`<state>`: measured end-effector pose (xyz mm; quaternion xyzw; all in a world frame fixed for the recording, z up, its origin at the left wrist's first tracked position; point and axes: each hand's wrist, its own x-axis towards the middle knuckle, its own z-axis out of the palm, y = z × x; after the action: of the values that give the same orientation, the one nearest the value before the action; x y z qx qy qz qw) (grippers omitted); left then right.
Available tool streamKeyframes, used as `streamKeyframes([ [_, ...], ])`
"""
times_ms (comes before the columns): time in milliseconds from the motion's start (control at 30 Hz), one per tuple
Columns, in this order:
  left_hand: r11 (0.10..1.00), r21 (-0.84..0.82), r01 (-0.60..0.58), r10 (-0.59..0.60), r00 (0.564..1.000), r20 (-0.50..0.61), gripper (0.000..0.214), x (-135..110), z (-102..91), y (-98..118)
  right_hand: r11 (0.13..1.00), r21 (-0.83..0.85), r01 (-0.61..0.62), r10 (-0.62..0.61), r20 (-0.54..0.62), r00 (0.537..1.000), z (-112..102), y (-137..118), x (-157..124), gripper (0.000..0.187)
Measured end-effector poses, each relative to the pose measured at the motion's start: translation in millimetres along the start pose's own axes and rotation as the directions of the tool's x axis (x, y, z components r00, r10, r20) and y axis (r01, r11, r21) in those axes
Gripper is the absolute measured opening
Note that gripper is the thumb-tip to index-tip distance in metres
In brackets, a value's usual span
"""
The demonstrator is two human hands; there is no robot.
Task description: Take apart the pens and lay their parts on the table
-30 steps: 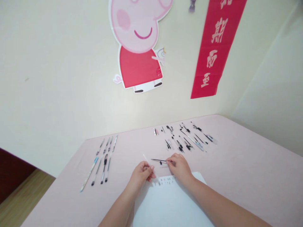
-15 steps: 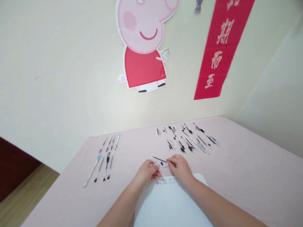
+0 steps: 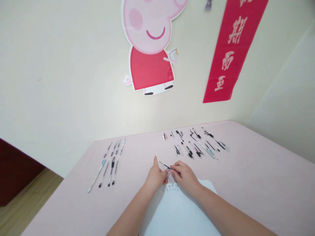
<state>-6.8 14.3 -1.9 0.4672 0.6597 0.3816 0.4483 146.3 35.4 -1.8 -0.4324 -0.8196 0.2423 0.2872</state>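
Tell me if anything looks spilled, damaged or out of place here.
Nothing looks spilled; any damage is too small to tell. The pen parts at right lie in loose clusters, untidy against the pens lined up at left. The banner slants, perhaps only from camera angle.

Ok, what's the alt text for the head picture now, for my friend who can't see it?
A right hand pinches a thin black rod, the left hand close beside it, over a pink table. Two rows of pens lie left, loose pen parts right; a pig sticker and red banner are on the wall.
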Motion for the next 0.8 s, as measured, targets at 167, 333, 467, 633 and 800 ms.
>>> streamKeyframes([
  [167, 0.937, 0.262, -0.231, 0.25, 0.967, -0.041, 0.043, -17.1, -4.3, 0.8, 0.999, -0.028, 0.031, -0.031, 0.008, 0.999, -0.1, -1.5, -1.4, 0.025],
  [333, 0.75, 0.55, -0.367, 0.348, 0.926, 0.144, 0.028, -38.6, -5.0, 7.4, 0.998, -0.035, 0.052, -0.051, 0.014, 0.999, 0.1, -4.2, -3.4, 0.026],
  [467, 0.772, 0.523, -0.361, 0.351, 0.928, 0.123, 0.022, -40.6, -1.9, 6.5, 0.998, -0.032, 0.044, -0.043, 0.029, 0.999, -1.7, -8.1, -4.7, 0.027],
  [633, 0.799, 0.472, -0.373, 0.377, 0.922, 0.091, 0.013, -35.9, -1.0, 1.1, 0.997, -0.032, 0.066, -0.064, 0.048, 0.997, -2.9, -11.5, -6.1, 0.027],
  [800, 0.786, 0.458, -0.415, 0.413, 0.904, 0.112, 0.013, -32.1, -1.9, -3.8, 0.997, -0.024, 0.079, -0.078, 0.058, 0.995, -3.5, -13.5, -7.1, 0.028],
])
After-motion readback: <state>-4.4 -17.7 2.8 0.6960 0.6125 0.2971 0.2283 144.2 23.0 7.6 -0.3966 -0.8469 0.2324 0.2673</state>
